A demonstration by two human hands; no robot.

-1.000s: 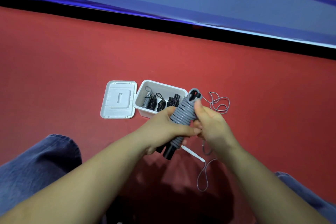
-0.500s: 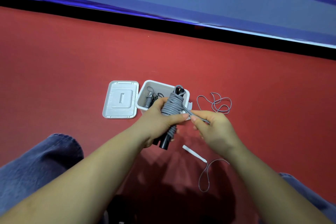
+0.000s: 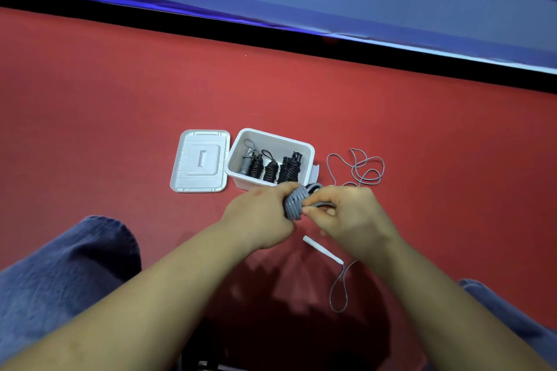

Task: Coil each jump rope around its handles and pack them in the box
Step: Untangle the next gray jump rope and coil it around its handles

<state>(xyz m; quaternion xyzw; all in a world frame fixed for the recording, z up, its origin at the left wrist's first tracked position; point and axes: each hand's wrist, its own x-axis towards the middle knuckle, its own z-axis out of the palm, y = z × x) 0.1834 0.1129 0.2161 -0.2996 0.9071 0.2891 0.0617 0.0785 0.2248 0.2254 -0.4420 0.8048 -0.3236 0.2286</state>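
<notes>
Both hands are working just before the white box (image 3: pixel 306 149), the left hand (image 3: pixel 262 214) gripping the grey coiled rope (image 3: pixel 294 205) while the right hand (image 3: pixel 346 214) is pinching its loose end beside the coil.

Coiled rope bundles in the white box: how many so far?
4, standing in a row: grey one at left, then three black. More could be hidden below.

I see a plain red floor (image 3: pixel 120 117), a white box (image 3: pixel 307 150) and lid (image 3: pixel 200 161), black and grey coils (image 3: pixel 265 167), a grey rope bundle (image 3: pixel 294 205), and blue trousers (image 3: pixel 60 265).
</notes>
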